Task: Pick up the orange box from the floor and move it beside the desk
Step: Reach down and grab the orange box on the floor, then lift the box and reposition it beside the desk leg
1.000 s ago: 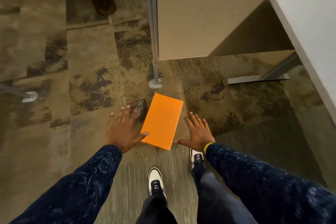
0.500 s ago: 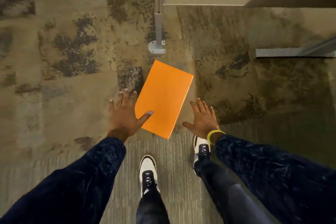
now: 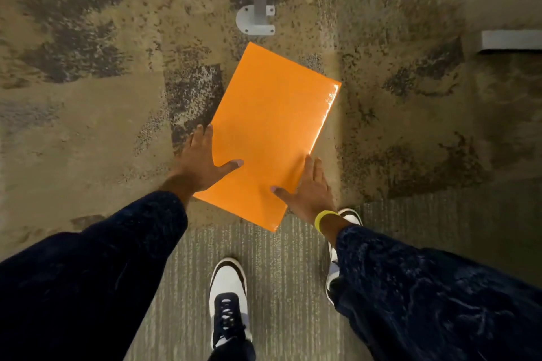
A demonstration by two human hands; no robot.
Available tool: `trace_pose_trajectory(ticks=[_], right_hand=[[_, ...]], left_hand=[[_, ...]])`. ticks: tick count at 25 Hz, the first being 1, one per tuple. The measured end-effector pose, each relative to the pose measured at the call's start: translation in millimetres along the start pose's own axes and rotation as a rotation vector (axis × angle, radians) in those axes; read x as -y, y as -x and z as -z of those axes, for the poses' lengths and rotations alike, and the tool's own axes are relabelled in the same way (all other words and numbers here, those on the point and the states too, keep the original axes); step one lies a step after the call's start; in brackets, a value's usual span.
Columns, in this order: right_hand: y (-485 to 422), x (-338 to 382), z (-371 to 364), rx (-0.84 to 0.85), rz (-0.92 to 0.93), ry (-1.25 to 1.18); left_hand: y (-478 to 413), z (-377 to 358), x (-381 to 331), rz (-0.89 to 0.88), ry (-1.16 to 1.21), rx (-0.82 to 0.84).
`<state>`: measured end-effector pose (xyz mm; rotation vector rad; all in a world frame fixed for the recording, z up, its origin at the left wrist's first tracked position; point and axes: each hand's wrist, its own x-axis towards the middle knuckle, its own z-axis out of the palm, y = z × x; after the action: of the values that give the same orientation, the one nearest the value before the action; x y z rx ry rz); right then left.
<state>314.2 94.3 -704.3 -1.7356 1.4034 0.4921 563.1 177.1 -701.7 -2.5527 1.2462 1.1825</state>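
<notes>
Orange box (image 3: 272,138) lies on the carpet w/ left hand (image 3: 202,164) and right hand (image 3: 308,193) spread open, pressed on its long sides, thumbs on top. Not lifted yet, I think; lift and carry to the desk are left.

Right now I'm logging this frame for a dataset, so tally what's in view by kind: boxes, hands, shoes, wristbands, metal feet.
Boxes: 1, orange box
Hands: 2, left hand, right hand
Shoes: 2, left shoe, right shoe
Wristbands: 1, yellow wristband
Metal feet: 2, post foot, bar foot
Total: 8
</notes>
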Motion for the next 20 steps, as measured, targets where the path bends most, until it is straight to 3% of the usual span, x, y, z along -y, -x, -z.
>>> trace_pose_trajectory(ticks=[5, 8, 11, 20], right_hand=[[-28.8, -8.4, -19.8, 0.032, -0.114, -0.175], [-38.5, -6.3, -31.4, 0.045, -0.137, -0.493], [-45.5, -7.0, -43.3, 0.058, -0.148, -0.714], [-38.1, -19.2, -40.2, 0.018, -0.202, -0.736]], left_hand=[[-34.5, -31.3, 12.3, 0.122, 0.186, 0.058], [-46.8, -38.1, 27.7, 0.14, 0.413, 0.036], [-56.6, -41.1, 36.1, 0.171, 0.497, 0.05], [-57.6, -45.2, 31.0, 0.11, 0.569, 0.005]])
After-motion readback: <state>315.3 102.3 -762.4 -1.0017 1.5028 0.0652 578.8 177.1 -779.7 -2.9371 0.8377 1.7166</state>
